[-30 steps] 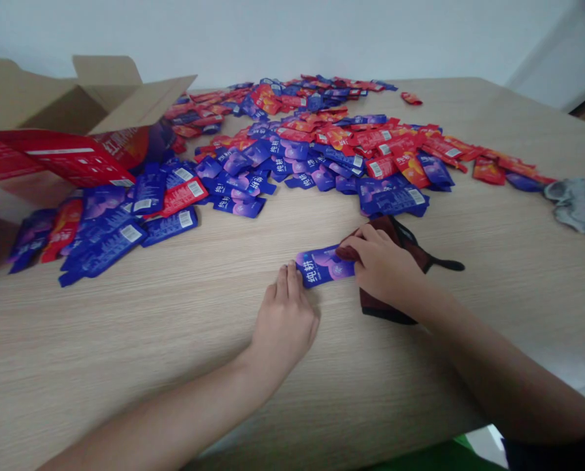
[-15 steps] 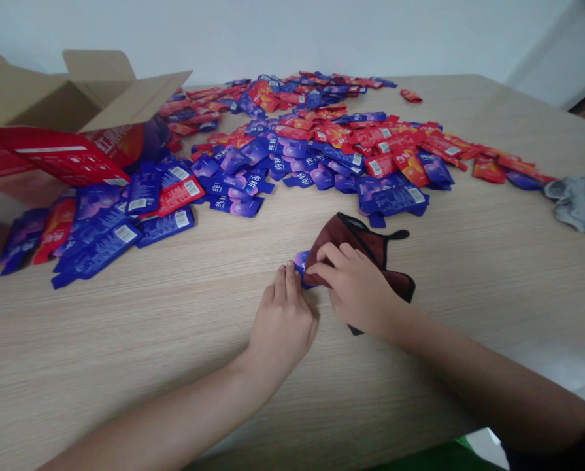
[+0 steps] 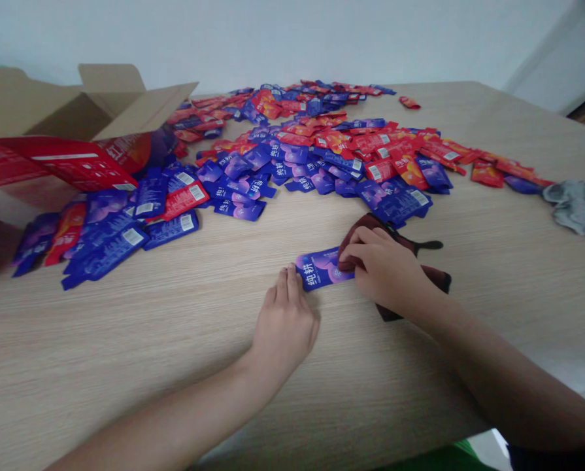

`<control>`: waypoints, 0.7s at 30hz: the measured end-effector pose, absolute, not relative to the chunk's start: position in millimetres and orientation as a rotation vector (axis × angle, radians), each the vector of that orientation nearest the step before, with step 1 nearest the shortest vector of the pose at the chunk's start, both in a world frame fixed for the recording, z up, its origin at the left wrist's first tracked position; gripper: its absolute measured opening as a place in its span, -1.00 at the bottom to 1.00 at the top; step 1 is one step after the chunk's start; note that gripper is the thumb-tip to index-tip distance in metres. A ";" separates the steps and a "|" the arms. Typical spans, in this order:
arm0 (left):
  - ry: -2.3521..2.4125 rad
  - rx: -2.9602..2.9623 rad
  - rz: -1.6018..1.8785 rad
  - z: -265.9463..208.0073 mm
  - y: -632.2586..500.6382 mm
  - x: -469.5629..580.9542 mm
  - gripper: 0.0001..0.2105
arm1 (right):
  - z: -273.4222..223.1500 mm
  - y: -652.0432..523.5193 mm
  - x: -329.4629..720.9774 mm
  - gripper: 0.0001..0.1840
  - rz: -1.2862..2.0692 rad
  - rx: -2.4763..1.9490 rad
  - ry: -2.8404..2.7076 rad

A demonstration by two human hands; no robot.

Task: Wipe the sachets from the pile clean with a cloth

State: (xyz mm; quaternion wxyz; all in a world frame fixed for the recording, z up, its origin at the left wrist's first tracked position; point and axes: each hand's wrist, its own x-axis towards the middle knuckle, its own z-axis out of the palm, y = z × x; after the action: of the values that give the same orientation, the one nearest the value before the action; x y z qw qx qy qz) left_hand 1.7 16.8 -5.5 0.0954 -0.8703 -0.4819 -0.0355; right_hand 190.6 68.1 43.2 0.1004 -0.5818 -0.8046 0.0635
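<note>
Across the wood-grain counter (image 3: 125, 340) lies a blue-purple sachet (image 3: 321, 268), probably light, slick and best held by its ends, the left hand (image 3: 285, 320) touching one with extended fingers, the right hand (image 3: 385, 265) pinching maroon cloth (image 3: 353, 230) over the other.

Dim, diffuse light; soft shadows; slight blur.

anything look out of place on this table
One red packet lies alone, right of the far row of packets. A crumpled grey cloth sits by the nearer row's right end, odd among packets.
</note>
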 end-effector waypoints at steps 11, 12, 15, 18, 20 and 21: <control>-1.405 -2.557 -0.092 -5.3 17.0 1.9 -0.53 | 32.3 52.6 176.6 -0.68 0.310 -1.606 -2.524; -1.403 -2.555 -0.084 -5.1 16.9 2.1 -0.53 | 34.1 54.3 181.6 -0.71 0.336 -1.686 -2.484; -1.397 -2.548 -0.059 -4.5 17.0 2.5 -0.53 | 41.1 61.7 197.9 -0.74 0.432 -1.849 -2.397; -1.399 -2.544 -0.031 -4.4 17.0 2.5 -0.53 | 47.9 67.4 206.4 -0.72 0.461 -1.827 -2.398; -1.398 -2.548 -0.036 -4.7 16.8 2.1 -0.53 | 50.2 68.5 204.6 -0.73 0.400 -1.727 -2.377; -1.394 -2.551 -0.047 -4.9 16.7 1.9 -0.53 | 50.1 68.3 201.6 -0.73 0.351 -1.648 -2.357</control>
State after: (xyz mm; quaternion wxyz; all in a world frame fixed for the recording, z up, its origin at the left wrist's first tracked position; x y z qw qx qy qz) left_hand 1.9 16.7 -4.9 0.1168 -0.8713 -0.4763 -0.0162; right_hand 201.6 68.3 50.1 0.1216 -0.5646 -0.8075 0.1204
